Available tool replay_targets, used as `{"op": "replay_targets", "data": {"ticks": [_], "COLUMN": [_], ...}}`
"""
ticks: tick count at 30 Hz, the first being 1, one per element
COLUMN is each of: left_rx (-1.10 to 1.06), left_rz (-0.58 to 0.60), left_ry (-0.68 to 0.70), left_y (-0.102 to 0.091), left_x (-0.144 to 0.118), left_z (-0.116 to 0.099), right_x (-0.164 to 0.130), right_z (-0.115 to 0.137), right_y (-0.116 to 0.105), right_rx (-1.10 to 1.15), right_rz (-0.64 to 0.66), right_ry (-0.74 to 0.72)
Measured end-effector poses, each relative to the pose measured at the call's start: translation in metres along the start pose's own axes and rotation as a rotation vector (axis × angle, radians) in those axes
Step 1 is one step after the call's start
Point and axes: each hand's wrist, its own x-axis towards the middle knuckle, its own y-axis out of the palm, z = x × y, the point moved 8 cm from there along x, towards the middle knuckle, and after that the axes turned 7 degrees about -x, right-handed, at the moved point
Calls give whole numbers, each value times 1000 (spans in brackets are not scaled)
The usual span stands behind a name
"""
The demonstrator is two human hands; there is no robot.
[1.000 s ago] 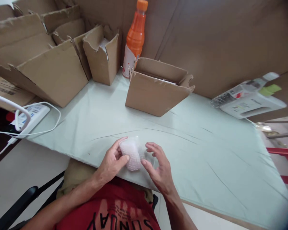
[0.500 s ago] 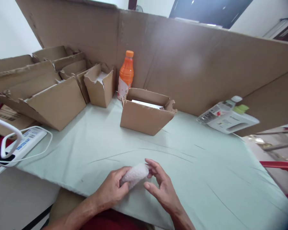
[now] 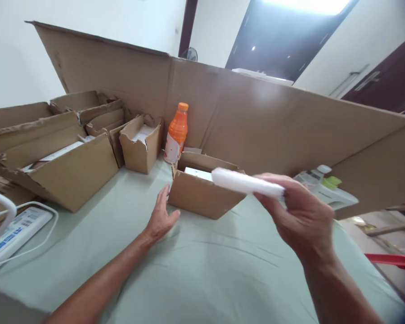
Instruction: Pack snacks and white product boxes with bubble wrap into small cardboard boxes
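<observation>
The right hand (image 3: 302, 218) is raised over the right of the table, fingers closed around one end of a white bubble-wrapped packet (image 3: 246, 183). The packet sticks out to the left, roughly level, above the near right corner of a small open cardboard box (image 3: 202, 193). The left hand (image 3: 162, 216) rests open and flat on the pale green table cover (image 3: 202, 270), holding nothing, its fingertips against the box's near left corner.

Inside the box, something flat and white shows at the bottom. Just behind it stands an orange drink bottle (image 3: 176, 132), and left of that a smaller torn box (image 3: 140, 144). Larger open cartons (image 3: 54, 153) crowd the far left. A white power strip (image 3: 15, 229) with its cable lies at the near left edge. A tall cardboard wall (image 3: 256, 117) closes off the far side. To the right, partly hidden behind the right hand, lie a clear bottle and a white packet (image 3: 327, 191).
</observation>
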Motion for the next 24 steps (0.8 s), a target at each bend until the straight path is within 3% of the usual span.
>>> {"op": "replay_targets", "data": {"ticks": [4, 7, 9, 13, 20, 24], "left_rx": [-2, -17, -26, -24, -4, -9], "left_rz": [14, 21, 21, 7, -2, -23], "left_ry": [45, 78, 95, 101, 108, 99], "left_y": [17, 17, 16, 15, 16, 14], "left_x": [-6, -12, -13, -12, -11, -11], "left_z": [20, 22, 21, 20, 20, 20], "right_x": [59, 77, 81, 85, 95, 106], "right_z": [26, 34, 39, 50, 56, 55], "right_y": [80, 141, 167, 186, 199, 207], "right_rx": [1, -33, -1, 69, -51, -156], "right_rz": [238, 422, 545, 764, 1070, 1105], "right_ry": [-319, -481, -555, -603, -627, -612]}}
